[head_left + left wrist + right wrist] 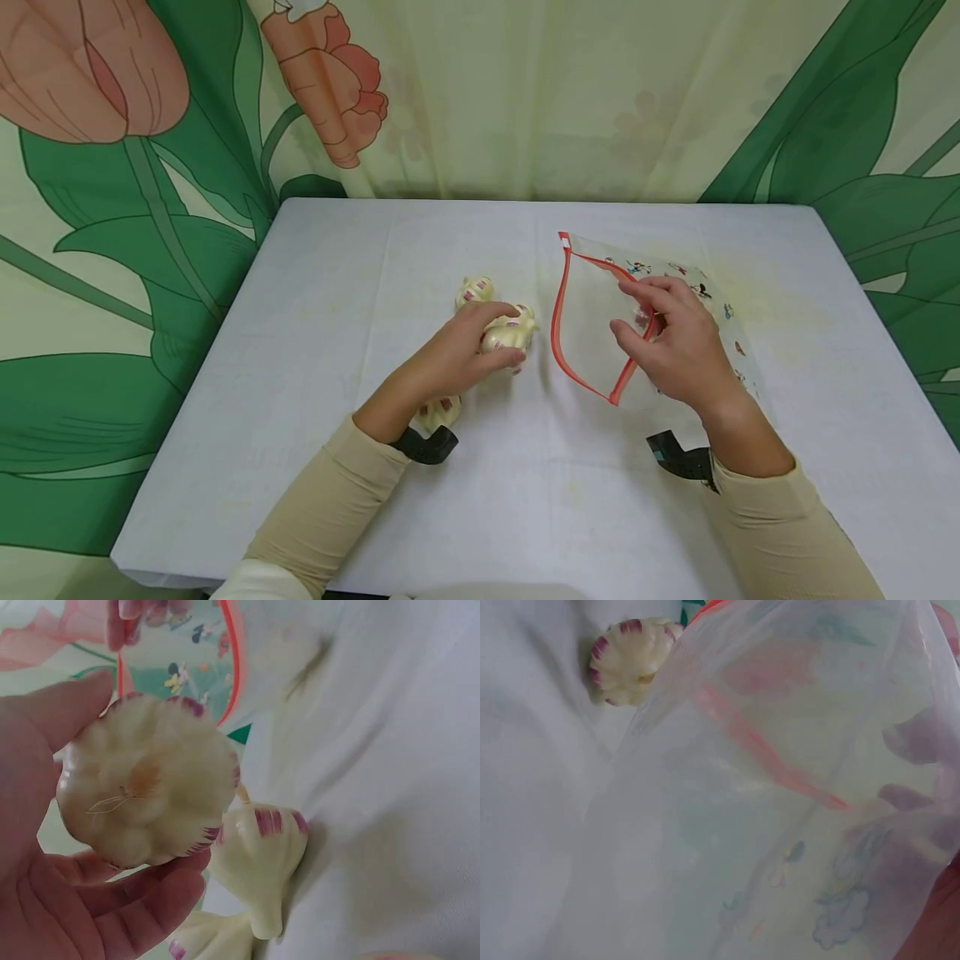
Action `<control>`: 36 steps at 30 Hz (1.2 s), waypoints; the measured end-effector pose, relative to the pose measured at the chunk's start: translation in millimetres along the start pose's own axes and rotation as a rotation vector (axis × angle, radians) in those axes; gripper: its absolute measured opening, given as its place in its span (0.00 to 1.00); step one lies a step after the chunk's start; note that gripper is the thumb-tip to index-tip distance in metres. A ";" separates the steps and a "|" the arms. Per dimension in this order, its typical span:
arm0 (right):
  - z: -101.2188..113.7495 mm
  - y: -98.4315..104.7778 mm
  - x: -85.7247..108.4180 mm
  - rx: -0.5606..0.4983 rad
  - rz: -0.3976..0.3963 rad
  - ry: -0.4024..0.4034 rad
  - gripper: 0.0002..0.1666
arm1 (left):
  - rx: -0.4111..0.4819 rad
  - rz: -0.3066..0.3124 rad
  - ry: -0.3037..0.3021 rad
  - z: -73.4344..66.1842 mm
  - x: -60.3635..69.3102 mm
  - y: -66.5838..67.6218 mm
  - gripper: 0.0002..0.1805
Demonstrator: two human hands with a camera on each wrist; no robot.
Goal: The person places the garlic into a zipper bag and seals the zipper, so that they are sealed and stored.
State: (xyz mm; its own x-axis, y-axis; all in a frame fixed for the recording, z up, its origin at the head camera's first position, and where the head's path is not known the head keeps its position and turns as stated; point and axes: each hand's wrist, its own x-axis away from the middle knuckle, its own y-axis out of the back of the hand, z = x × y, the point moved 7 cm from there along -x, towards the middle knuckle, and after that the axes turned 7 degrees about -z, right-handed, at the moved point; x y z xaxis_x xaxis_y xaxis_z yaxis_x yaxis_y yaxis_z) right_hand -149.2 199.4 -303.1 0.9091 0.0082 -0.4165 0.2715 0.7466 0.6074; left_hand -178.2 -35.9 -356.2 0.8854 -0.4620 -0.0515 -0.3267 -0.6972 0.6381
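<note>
Nearby, loose bulbs (474,290) lay on the tabletop (300,333), one partly hidden by the left wrist (386,414), while the left grip (468,337) pinched a garlic bulb (508,335) beside the bag (716,300) whose rim (556,329) the right grip (678,342) pinched.

Rectangular table (172,546) with rounded corners, draped in a plain white, lightly creased fabric cloth (337,300). Resting on it, as seen from here: near the middle, a glossy, cream, purple-marked garlic bulb (474,289); nearer the front, a second bulb (440,412), partly hidden; to the right, a clear, red-edged plastic bag with cartoon prints (705,292), its extent of contact uncertain.
</note>
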 end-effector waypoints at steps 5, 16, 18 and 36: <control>-0.1 -0.5 -0.7 0.005 0.001 0.001 0.25 | 0.001 0.023 -0.012 -0.2 -0.8 -1.0 0.23; -0.3 -1.3 -1.0 0.008 0.004 0.000 0.25 | 0.030 0.010 -0.030 -4.8 -3.0 0.9 0.32; -0.3 -1.4 -1.1 0.008 0.005 0.002 0.25 | 0.026 0.015 -0.039 -6.1 -3.6 0.8 0.33; 0.9 -2.1 -2.2 0.009 0.015 0.009 0.26 | 0.131 -0.032 -0.068 -28.9 -17.0 -8.2 0.30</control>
State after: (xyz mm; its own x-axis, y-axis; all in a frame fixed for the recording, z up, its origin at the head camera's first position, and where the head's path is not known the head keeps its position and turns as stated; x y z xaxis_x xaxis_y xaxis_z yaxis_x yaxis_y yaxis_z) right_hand -151.5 197.2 -302.9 0.9102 0.0256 -0.4133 0.2604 0.7406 0.6194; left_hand -181.0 -6.5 -338.3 0.8728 -0.4718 -0.1249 -0.3433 -0.7753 0.5301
